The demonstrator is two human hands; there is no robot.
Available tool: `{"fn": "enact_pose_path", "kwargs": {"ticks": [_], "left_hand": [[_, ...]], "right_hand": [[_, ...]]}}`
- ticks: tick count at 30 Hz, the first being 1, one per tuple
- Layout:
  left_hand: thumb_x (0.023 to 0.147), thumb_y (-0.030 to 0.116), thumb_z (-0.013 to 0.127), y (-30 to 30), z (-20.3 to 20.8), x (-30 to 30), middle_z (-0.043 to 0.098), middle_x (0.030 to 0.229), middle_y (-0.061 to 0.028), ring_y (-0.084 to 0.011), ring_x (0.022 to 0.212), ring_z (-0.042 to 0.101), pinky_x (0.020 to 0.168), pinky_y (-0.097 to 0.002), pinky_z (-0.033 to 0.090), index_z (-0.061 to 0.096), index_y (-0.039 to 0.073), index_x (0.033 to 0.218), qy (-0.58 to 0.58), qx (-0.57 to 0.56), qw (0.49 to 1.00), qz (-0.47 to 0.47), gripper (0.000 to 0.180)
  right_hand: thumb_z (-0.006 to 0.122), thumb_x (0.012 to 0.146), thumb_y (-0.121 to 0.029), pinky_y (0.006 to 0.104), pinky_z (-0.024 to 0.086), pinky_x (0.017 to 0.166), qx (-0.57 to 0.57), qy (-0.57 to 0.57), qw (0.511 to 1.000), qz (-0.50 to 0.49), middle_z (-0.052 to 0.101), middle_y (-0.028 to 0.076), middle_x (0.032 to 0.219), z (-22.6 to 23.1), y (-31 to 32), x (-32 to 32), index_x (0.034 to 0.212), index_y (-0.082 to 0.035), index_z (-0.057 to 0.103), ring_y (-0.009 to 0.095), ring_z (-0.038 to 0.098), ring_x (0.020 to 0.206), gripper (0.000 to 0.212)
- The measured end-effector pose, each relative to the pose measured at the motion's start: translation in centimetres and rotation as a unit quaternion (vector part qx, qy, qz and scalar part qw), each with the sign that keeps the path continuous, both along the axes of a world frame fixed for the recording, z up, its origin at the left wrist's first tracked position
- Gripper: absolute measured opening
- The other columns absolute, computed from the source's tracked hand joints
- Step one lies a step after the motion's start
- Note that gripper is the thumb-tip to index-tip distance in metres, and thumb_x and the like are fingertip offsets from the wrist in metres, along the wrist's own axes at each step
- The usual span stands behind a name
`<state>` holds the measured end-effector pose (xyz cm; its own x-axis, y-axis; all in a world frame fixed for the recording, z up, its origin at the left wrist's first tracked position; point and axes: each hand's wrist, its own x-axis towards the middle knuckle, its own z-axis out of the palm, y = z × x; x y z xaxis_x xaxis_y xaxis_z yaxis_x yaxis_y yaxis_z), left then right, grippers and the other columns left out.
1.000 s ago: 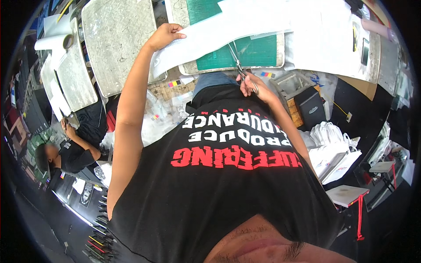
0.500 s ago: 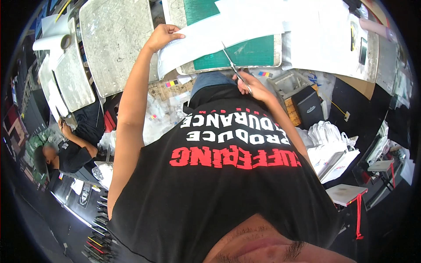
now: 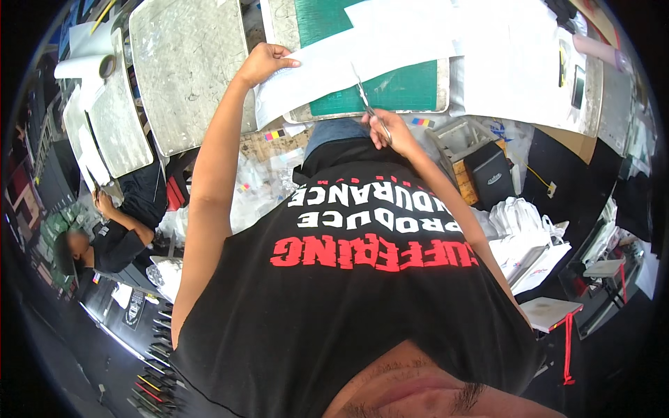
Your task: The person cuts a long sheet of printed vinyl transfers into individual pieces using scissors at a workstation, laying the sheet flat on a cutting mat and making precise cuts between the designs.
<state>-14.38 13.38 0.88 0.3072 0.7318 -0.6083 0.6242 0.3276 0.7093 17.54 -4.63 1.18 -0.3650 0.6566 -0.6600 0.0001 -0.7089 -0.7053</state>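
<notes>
Scissors (image 3: 367,104) sat in your right hand (image 3: 387,130), your fingers (image 3: 377,122) curled shut around the handles while the blades pointed up and away into the lower edge of a long white paper sheet (image 3: 348,66). Your left hand (image 3: 261,64) pinched the sheet's left end, thumb on top and fingers closed on it, holding it just above the tabletop (image 3: 188,70). Under the sheet lay a green cutting mat (image 3: 404,90), set on a scuffed grey board. More white paper (image 3: 509,63) covered the tabletop to the right. Below the edge stood a black box (image 3: 491,175), and far to the left another person (image 3: 115,237) sat at their own work.
</notes>
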Motion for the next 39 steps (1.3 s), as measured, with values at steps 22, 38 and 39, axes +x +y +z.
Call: {"fn": "enact_pose_path", "kwargs": {"ticks": [22, 38, 39], "left_hand": [[0.080, 0.020, 0.080, 2.6, 2.6, 3.1, 0.071, 0.079, -0.0038, -0.0084, 0.068, 0.063, 0.064, -0.0233, 0.050, 0.072, 0.000, 0.089, -0.158, -0.060, 0.986, 0.002, 0.025], [0.097, 0.039, 0.050, 2.5, -5.0, 30.6, 0.036, 0.150, -0.0230, -0.0436, 0.143, 0.023, 0.117, -0.0581, 0.010, 0.043, -0.002, 0.141, 0.093, 0.455, 0.884, 0.047, 0.060], [0.097, 0.037, 0.051, 1.4, -4.6, 31.4, 0.038, 0.148, -0.0232, -0.0433, 0.142, 0.024, 0.117, -0.0572, 0.010, 0.042, -0.003, 0.140, 0.078, 0.458, 0.883, 0.065, 0.060]], "right_hand": [[0.066, 0.092, -0.045, 0.0248, 0.041, 0.048, 0.048, 0.010, 0.999, -0.004, 0.051, -0.001, 0.059, 4.4, 2.7, 5.0, 0.095, -0.002, 0.062, 0.008, 0.049, 0.048, 0.043], [0.082, 0.078, -0.027, 0.0395, 0.052, 0.076, 0.194, -0.402, 0.818, -0.363, 0.068, 0.019, 0.093, -2.0, 12.1, 11.7, 0.116, -0.002, 0.038, 0.034, 0.068, 0.090, 0.063], [0.082, 0.078, -0.027, 0.0395, 0.052, 0.076, 0.197, -0.386, 0.826, -0.360, 0.068, 0.019, 0.093, -2.0, 13.1, 10.7, 0.116, -0.002, 0.038, 0.034, 0.068, 0.090, 0.063]]}}
